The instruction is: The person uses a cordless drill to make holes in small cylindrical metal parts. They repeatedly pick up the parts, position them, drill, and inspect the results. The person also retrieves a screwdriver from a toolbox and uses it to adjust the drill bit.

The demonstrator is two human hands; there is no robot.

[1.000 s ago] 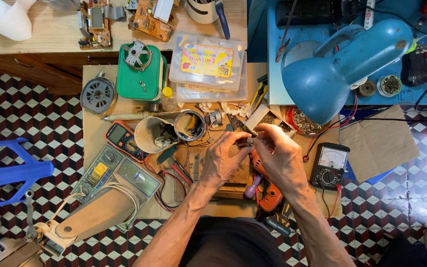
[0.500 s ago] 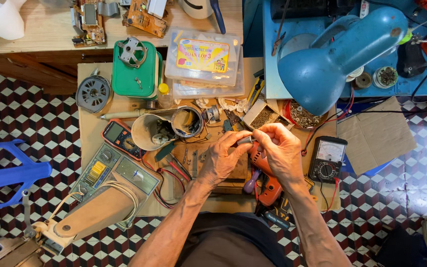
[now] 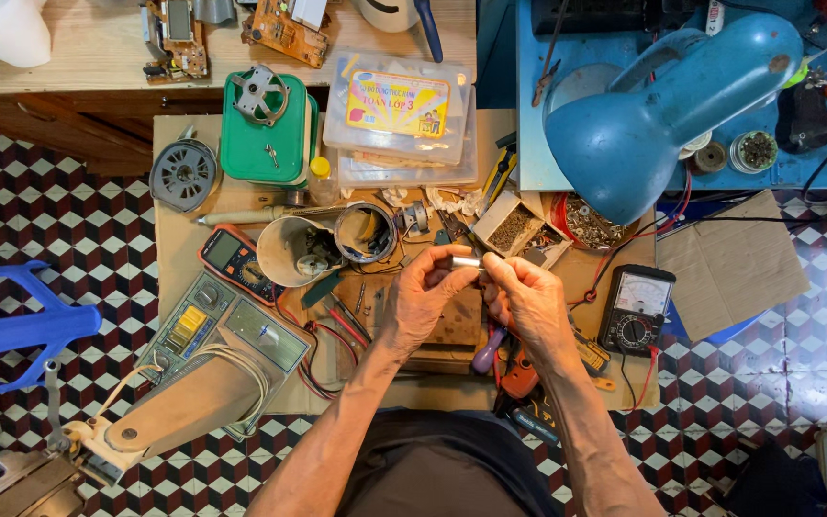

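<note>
We look straight down at a crowded low workbench [image 3: 193, 239] standing on a red, black and white checkered floor [image 3: 40, 191]. At its centre our two bare hands meet over a brown wooden block [image 3: 457, 325]. Our left hand [image 3: 425, 295] and our right hand [image 3: 526, 299] both pinch a small silver metal cylinder [image 3: 466, 260] between thumb and fingertips, one hand at each end, holding it level just above the block. Things press close on every side. Just left of the hands, two open cans [image 3: 332, 244] lie tipped on their sides, and beside them rests an orange-edged digital meter [image 3: 232, 260]. Lower left sits a grey instrument box [image 3: 232, 335] with a tan sewing machine arm [image 3: 179, 407] lying across it. Behind the hands stand small cardboard boxes of screws [image 3: 519, 230], a clear plastic case [image 3: 399, 110] and a green container [image 3: 265, 129] with a metal part on top. To the right, a black analogue meter [image 3: 636, 308] lies with red leads trailing from it. A large blue desk lamp [image 3: 667, 110] leans in from the upper right and hides part of the bench beneath it. Red-handled pliers [image 3: 519, 378] lie under our right wrist, partly hidden by it.
</note>
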